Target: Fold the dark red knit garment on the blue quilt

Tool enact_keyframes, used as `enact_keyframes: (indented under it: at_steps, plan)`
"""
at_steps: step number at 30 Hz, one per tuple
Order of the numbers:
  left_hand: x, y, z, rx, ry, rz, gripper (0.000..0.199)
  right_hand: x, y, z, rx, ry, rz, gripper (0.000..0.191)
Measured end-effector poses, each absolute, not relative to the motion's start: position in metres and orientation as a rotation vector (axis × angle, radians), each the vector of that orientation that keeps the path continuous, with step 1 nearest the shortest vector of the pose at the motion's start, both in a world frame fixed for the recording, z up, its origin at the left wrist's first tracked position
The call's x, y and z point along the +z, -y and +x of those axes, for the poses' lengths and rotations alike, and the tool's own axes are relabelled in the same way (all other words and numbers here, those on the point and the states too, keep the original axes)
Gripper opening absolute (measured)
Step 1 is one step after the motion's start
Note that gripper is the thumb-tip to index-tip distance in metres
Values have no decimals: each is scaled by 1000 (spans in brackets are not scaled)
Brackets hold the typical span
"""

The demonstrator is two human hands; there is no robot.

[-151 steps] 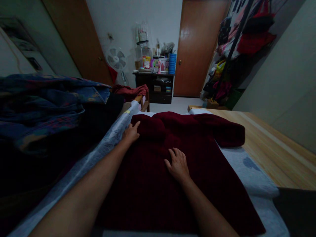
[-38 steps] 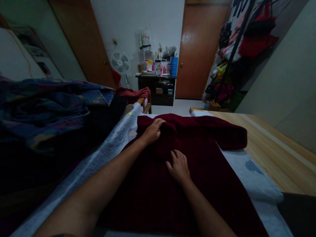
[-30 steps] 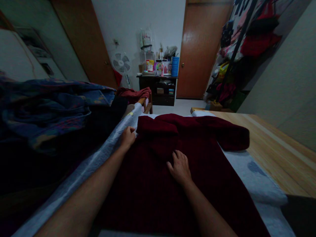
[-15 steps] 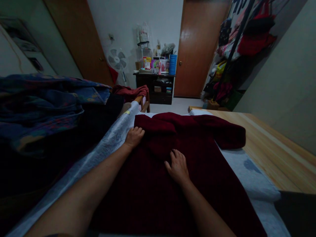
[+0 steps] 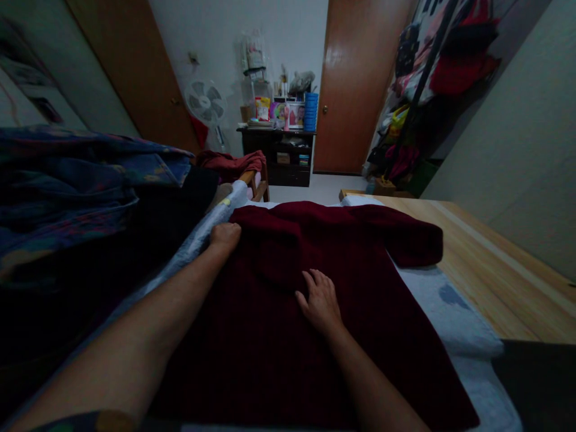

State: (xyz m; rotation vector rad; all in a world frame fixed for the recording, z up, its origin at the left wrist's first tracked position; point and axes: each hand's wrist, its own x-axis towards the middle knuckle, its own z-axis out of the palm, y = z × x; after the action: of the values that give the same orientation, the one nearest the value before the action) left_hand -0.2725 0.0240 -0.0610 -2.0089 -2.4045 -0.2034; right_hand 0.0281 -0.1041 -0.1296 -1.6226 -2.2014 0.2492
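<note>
A dark red garment [image 5: 360, 300] lies spread over a pale patterned cloth [image 5: 450, 306], one sleeve reaching out to the right. At the garment's far left edge my left hand [image 5: 226, 235] is closed, its fingers wrapped round the fabric. My right hand [image 5: 320, 298] rests palm down on the middle of the garment, fingers apart, holding nothing. Folds run through the fabric between the two hands.
Blue patterned clothes [image 5: 90, 174] are heaped at the left. A wooden board [image 5: 486, 258] lies at the right. Farther back are a reddish cloth [image 5: 234, 165], a fan [image 5: 206, 102], a dark cabinet [image 5: 274, 159] and hanging bags [image 5: 463, 66].
My left hand has moved left with the garment's edge, drawing the upper left part outward, and its fingers have closed more tightly. My right hand stays on the garment with its fingers a little more spread.
</note>
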Motion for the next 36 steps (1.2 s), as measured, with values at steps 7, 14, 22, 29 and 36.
enact_keyframes:
  at_steps: [7, 14, 22, 29, 36]
  plan:
    - [-77, -10, -274, -49, 2353, -1905, 31, -128, 106, 28, 264, 2226, -1634, 55]
    - [-97, 46, -237, -289, 2356, -1708, 38, -131, 104, 25, 246, 2284, -1682, 58]
    - [-138, 107, -205, -226, 2143, -2216, 56, -128, 104, 24, 250, 2341, -1733, 61]
    - [-123, 98, -236, 62, 2595, -2037, 80, -120, 97, 39, 442, 2494, -1714, 69]
    - [-113, 107, -227, 59, 2573, -1947, 73, -120, 125, 76, 358, 2477, -1796, 65]
